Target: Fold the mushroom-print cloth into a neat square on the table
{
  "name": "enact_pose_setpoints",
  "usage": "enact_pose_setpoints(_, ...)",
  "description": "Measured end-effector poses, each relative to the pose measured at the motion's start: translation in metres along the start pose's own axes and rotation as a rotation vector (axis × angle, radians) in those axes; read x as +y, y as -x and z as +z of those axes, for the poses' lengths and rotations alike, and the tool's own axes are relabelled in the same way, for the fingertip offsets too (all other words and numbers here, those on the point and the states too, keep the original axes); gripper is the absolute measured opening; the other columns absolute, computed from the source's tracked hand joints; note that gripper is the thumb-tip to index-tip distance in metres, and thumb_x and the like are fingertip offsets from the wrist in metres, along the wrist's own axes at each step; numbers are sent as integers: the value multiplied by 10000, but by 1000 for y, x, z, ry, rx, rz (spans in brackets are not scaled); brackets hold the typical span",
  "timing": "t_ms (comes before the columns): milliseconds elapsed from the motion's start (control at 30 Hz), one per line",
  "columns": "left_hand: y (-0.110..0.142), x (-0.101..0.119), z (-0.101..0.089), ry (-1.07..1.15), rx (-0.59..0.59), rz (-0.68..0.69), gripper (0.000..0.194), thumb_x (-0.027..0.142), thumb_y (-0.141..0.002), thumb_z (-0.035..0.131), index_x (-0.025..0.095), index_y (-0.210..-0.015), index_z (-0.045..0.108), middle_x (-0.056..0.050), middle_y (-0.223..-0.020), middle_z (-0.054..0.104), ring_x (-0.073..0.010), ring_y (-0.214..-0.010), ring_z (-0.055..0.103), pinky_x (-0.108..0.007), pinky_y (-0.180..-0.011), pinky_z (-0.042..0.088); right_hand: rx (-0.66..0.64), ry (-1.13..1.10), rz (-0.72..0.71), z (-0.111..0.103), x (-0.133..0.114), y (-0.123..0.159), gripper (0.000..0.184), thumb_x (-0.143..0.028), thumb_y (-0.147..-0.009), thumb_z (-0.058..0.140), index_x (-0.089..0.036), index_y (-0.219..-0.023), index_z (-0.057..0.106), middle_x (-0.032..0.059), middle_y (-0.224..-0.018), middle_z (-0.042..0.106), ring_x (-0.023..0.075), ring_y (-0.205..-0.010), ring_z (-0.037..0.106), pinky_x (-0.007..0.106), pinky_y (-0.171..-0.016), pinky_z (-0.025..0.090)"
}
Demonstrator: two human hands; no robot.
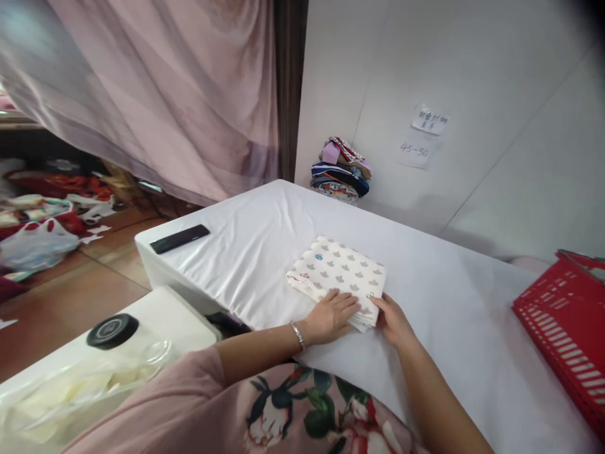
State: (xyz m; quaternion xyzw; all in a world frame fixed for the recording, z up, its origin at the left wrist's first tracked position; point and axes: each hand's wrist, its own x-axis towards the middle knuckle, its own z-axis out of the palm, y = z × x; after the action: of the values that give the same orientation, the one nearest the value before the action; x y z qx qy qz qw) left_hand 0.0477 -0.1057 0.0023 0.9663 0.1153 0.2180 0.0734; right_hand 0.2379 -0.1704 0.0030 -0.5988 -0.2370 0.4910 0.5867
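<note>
A folded white cloth (341, 270) printed with small grey shapes and a few coloured ones lies on the white-covered table (454, 328) in front of me. Flat on its near edge rests my left hand (329, 317), fingers stretched out over the fabric. My right hand (390, 319) grips the near right corner, thumb on top and the other fingers mostly hidden at the side. Layers of the fold show along the near and left edges.
A black phone (180, 239) lies near the table's left end. At the right stands a red plastic basket (562, 328). Folded clothes (340, 170) are stacked by the wall. On a lower white surface at left sit a round black object (113, 331) and a clear plastic bag (85, 391).
</note>
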Motion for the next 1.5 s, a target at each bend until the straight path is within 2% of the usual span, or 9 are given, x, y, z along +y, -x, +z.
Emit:
enact_pose_setpoints(167,44,-50,-35,-2,67,-176,402,362,-904,405,189,-1260,475,-102,-1293,521,-221,-1243,413,-464,-1089,201,122,303,-93,-7,1,10,728,-417,-709,621,-220,-1356,353,103,-1139,618,267,-886,629,343,-646,505)
enact_pose_setpoints(300,72,-86,-57,-31,207,-553,373,281,-872,437,176,-1222,515,-103,-1275,525,-225,-1211,437,-414,-1048,294,284,774,-510,2,-8,23,597,-419,-768,550,-216,-1315,423,89,-1329,468,271,-1167,469,398,-915,424)
enact_pose_setpoints(433,75,-97,-58,139,238,-800,389,305,-802,523,192,-1173,552,-70,-1134,608,-212,-1080,532,-347,-976,383,-6,1055,-828,26,-14,34,328,-341,-842,491,-224,-1132,590,75,-1168,584,241,-1103,502,397,-961,377)
enact_pose_setpoints(633,56,-93,-51,365,275,-997,376,311,-739,560,198,-1095,603,-27,-914,638,-175,-824,592,-281,-791,457,-144,1293,-869,31,0,31,241,-273,-879,459,-220,-1019,648,81,-969,623,232,-894,540,386,-799,418)
enact_pose_setpoints(767,51,-94,-49,410,327,-1029,284,186,-695,509,199,-951,631,11,-772,625,-146,-711,574,-253,-688,442,-156,1314,-946,21,8,28,258,-265,-912,415,-205,-984,655,77,-904,607,204,-830,524,353,-747,414)
enact_pose_setpoints(1000,55,-95,-44,421,384,-1030,237,213,-698,507,197,-915,601,21,-742,616,-136,-688,566,-242,-658,422,-112,1290,-1057,17,19,29,247,-240,-910,441,-200,-1090,604,71,-915,584,196,-825,516,352,-728,431)
enact_pose_setpoints(1233,54,-98,-55,354,289,-1027,249,172,-689,498,196,-926,573,9,-802,630,-143,-713,581,-257,-662,447,-134,1250,-1085,15,24,31,247,-200,-904,435,-213,-1101,583,77,-970,571,198,-871,528,368,-757,459)
enact_pose_setpoints(1400,39,-92,-70,230,371,-616,436,119,-757,429,215,-1172,524,-55,-1268,529,-199,-1158,481,-365,-940,422,-129,1260,-1054,19,21,33,256,-189,-903,420,-216,-1094,589,83,-962,574,197,-861,538,368,-748,475)
enact_pose_setpoints(1500,36,-92,-65,132,174,-401,411,243,-850,440,233,-1257,493,-52,-1360,460,-225,-1295,346,-448,-1079,265,-126,1241,-1052,20,22,35,274,-174,-900,421,-221,-1117,581,83,-976,580,198,-880,538,371,-765,481)
